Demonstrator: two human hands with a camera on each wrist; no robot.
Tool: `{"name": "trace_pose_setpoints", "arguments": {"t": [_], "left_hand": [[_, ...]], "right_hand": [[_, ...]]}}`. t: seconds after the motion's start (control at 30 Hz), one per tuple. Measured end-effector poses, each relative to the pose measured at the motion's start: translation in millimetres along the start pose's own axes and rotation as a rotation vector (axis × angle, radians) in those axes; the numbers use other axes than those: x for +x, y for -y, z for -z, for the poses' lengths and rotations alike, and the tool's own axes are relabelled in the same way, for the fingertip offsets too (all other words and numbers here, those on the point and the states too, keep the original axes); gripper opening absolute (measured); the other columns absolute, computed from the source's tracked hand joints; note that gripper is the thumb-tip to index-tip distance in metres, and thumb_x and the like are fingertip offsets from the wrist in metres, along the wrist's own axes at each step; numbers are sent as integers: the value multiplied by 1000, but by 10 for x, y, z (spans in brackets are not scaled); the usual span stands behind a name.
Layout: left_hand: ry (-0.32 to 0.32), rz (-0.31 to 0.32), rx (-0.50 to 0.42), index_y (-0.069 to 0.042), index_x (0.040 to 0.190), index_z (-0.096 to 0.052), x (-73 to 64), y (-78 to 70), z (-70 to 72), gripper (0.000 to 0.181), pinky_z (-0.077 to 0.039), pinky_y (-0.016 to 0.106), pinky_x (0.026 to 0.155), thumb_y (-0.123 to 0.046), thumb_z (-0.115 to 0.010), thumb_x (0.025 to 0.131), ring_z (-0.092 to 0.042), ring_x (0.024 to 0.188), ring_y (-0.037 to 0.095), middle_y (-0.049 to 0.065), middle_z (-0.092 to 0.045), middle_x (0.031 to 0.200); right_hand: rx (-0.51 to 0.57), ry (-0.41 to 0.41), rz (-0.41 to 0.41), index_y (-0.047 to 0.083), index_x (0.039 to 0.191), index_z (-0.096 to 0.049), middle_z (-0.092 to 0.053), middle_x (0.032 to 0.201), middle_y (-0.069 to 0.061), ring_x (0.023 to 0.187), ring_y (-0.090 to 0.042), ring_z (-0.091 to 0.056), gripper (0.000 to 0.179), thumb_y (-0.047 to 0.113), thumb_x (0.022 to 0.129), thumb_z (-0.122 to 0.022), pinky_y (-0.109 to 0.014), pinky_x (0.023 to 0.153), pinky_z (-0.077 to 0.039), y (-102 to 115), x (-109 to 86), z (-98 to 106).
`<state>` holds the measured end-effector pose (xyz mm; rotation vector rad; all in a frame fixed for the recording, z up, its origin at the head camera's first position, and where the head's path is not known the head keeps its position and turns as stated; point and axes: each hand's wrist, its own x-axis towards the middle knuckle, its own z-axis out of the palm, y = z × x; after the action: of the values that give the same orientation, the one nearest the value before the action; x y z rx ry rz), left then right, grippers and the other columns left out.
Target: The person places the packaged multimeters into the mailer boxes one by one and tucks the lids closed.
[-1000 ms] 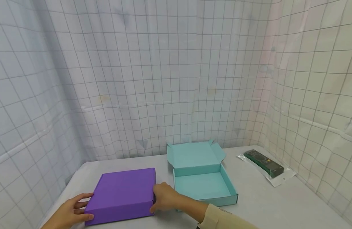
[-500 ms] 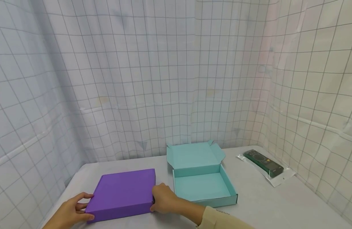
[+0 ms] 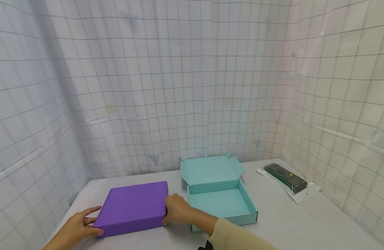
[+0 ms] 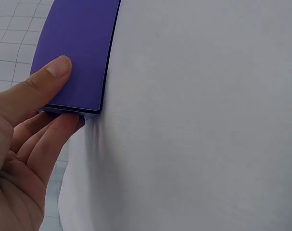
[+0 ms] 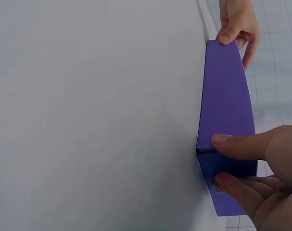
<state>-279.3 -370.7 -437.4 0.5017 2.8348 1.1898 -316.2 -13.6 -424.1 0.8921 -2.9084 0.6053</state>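
Note:
A closed purple cardboard box (image 3: 134,205) lies flat at the left of the white table, with its lid down. My left hand (image 3: 75,225) holds its near left corner, thumb on the front face and fingers along the left side. At the opposite end my right hand (image 3: 178,209) grips the near right corner. In the right wrist view the right thumb (image 5: 247,146) presses the front face while the fingers bend against the side. The left wrist view gives the left thumb (image 4: 44,82) on the front face of the box.
Right of the purple box stands an open teal box (image 3: 218,203), its lid folded back and nothing inside. Farther right a dark green multimeter (image 3: 285,177) lies in a clear plastic bag (image 3: 304,198). Gridded white curtains (image 3: 167,86) enclose the table.
The purple box has shifted slightly away from the near table edge, with both hands keeping hold of its corners. The teal box and the bagged multimeter stay in place.

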Motion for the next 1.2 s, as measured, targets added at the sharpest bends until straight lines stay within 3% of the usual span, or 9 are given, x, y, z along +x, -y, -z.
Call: {"name": "trace_pose_setpoints", "arguments": {"t": [0.37,0.7,1.0,1.2], "left_hand": [[11,-23,-164,24,130,-26,225,240,127,80,-52,25,67,-9,-76,76,-63,86,8,36,-57,106],[42,-7,-223,24,132,-22,311,238,185,81,-53,28,69,-8,-74,78,-64,88,13,38,-54,110],[38,3,-158,22,131,-27,312,204,226,79,-50,24,70,-10,-75,77,-63,92,20,35,-56,110],[39,21,-71,21,131,-30,311,112,239,79,-51,31,74,-16,-75,78,-57,102,38,34,-53,115]], "right_hand": [[-47,38,-72,7,99,-60,-56,78,4,66,-5,-48,53,28,60,-89,-19,57,-44,3,302,-6],[3,59,-113,9,102,-62,-60,81,7,68,-5,-49,55,30,60,-89,-19,58,-44,-59,448,2],[86,76,-67,14,104,-61,-58,85,12,74,-2,-50,54,30,60,-89,-19,62,-45,-190,506,-16],[47,114,-64,14,99,-65,-56,78,12,71,-4,-50,48,37,62,-86,-19,59,-45,-218,508,71]]}}
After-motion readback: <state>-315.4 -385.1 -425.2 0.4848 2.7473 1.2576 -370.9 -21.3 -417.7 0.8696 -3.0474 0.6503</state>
